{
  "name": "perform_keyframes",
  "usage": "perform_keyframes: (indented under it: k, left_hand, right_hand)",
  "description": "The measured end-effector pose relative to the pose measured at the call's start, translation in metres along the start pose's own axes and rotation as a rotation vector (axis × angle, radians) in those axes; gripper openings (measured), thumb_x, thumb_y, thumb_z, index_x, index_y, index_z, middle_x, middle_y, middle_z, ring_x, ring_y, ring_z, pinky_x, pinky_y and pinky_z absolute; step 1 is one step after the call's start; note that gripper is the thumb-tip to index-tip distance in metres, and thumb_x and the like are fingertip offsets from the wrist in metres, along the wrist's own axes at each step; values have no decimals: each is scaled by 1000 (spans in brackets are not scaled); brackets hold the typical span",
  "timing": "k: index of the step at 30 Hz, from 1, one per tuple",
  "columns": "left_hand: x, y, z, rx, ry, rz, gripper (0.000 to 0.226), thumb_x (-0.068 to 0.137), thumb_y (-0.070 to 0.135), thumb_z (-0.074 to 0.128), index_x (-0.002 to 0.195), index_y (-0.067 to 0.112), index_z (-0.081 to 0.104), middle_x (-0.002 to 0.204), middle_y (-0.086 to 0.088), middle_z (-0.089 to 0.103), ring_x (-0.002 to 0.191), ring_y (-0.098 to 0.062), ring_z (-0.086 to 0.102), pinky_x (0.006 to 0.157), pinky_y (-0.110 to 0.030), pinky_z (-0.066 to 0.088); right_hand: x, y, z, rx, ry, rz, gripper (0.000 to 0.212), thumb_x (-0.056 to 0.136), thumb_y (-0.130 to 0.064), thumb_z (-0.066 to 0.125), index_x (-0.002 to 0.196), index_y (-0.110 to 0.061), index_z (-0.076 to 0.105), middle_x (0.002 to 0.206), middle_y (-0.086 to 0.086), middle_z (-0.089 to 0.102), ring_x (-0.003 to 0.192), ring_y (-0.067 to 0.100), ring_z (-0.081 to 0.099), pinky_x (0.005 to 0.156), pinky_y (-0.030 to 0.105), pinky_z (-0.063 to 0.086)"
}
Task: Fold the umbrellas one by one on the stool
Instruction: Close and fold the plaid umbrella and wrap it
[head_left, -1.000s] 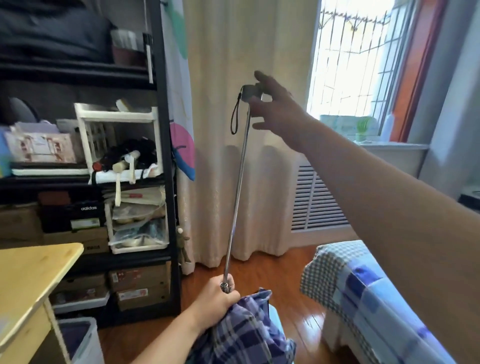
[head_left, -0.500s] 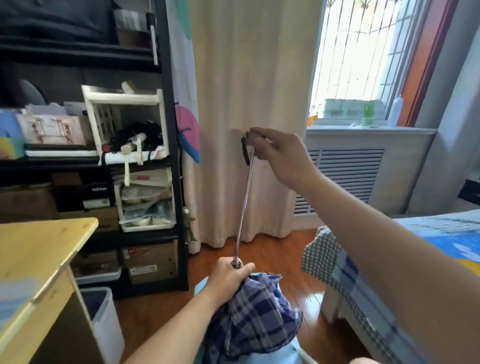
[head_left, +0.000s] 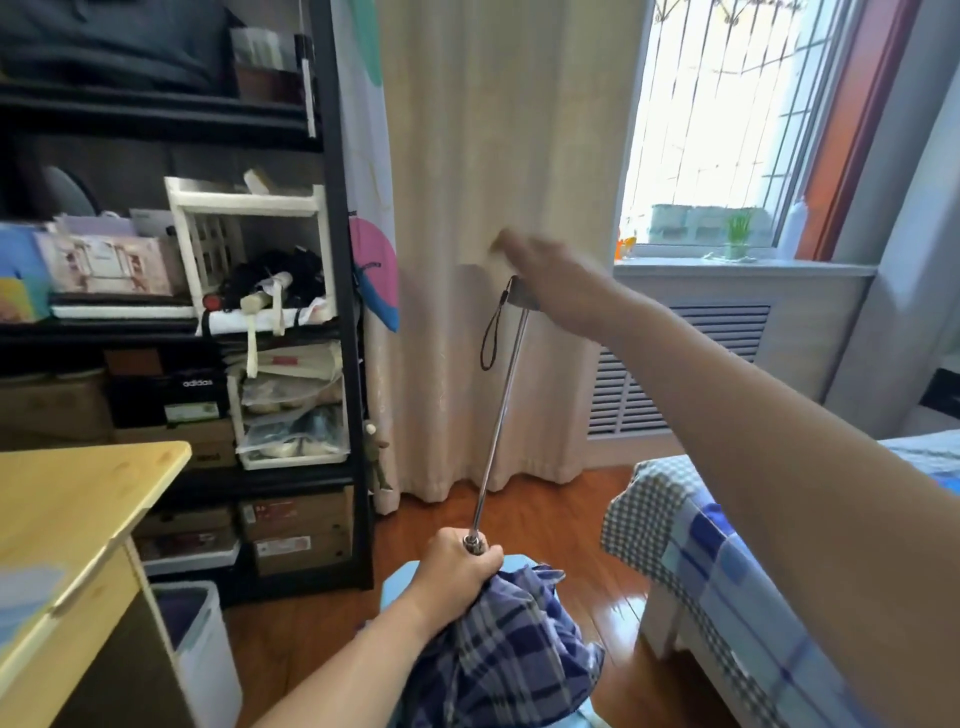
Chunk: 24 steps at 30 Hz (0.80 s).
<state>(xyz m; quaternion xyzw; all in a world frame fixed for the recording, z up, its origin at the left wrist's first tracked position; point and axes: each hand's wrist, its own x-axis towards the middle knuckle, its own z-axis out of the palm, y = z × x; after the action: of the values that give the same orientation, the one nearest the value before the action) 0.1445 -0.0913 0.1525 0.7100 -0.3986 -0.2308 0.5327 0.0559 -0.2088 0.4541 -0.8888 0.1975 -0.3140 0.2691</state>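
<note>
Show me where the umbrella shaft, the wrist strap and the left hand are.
shaft (head_left: 500, 421): head view, middle of the metal rod.
strap (head_left: 491, 338): head view, black loop below the handle.
left hand (head_left: 457, 569): head view, back of the hand.

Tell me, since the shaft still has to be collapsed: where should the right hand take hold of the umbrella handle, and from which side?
Grip the small dark handle at the top end of the metal shaft, coming from above with the palm capping it. The shaft tilts up and away from the left hand, which clamps the plaid canopy, so a push along the shaft should telescope it. The right hand hovers there, blurred.
</note>
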Motion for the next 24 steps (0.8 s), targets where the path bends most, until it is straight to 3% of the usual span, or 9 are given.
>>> perform_keyframes:
  k: [3,5,8,12,15,17,19,21,24]
  left_hand:
    - [-1,0,-4,-9,-23,-21,40,86,8,70,56,10,44,57,0,38,58,-12,34,58,-29,31]
    - [-2,0,-6,9,-27,-32,37,87,9,71,58,12,48,57,1,40,56,-11,35,57,-25,32]
    - [-3,7,-3,10,-25,-16,38,87,7,69,58,11,46,57,1,38,56,-10,33,57,-26,31]
    - [-3,3,-3,34,-42,-26,37,86,7,68,58,12,45,57,2,37,56,-11,32,57,-28,29]
    - [-4,15,-7,21,-55,-4,34,88,11,69,59,9,51,59,0,42,57,-10,36,57,-24,32]
    - [-7,16,-7,40,-40,-9,38,88,11,69,59,-2,49,59,-2,42,56,-9,36,55,-21,30]
    - [-10,15,-8,60,-28,-18,41,88,12,69,61,-8,46,59,-4,40,55,-9,35,54,-23,28]
    - [-10,19,-3,89,-28,-42,41,90,16,69,62,-4,46,58,-3,41,54,-10,35,55,-24,30]
    - [-12,18,3,118,5,-79,33,92,18,69,70,23,45,71,5,56,64,-6,50,64,-16,42]
  right_hand:
    - [3,-5,12,29,-176,82,50,107,-55,38,103,-21,75,105,0,77,89,16,68,78,28,45]
    - [6,-21,-1,-91,-202,44,52,106,-57,37,110,-20,74,105,-4,77,95,17,68,85,29,49]
    - [16,-26,-1,22,-184,75,61,106,-61,34,120,-14,70,117,2,72,99,19,66,91,32,51]
    - [-31,28,83,-231,-608,183,94,89,-88,21,137,-18,63,139,2,63,128,22,57,112,42,44]
    - [-34,48,101,-123,-487,269,120,65,-105,16,144,-25,58,140,0,62,126,24,58,108,47,49]
    - [-35,51,106,-97,-511,283,130,53,-111,13,138,-27,63,135,-2,65,123,23,60,109,48,48]
    - [-49,56,118,-78,-501,274,126,55,-110,10,130,-28,68,127,-2,70,117,21,63,108,46,48]
    - [-69,65,134,-134,-523,270,108,74,-101,13,121,-24,72,119,2,71,111,22,64,105,43,48]
    - [-87,82,156,-116,-524,321,84,95,-81,23,100,-15,75,101,8,72,99,26,66,92,38,51]
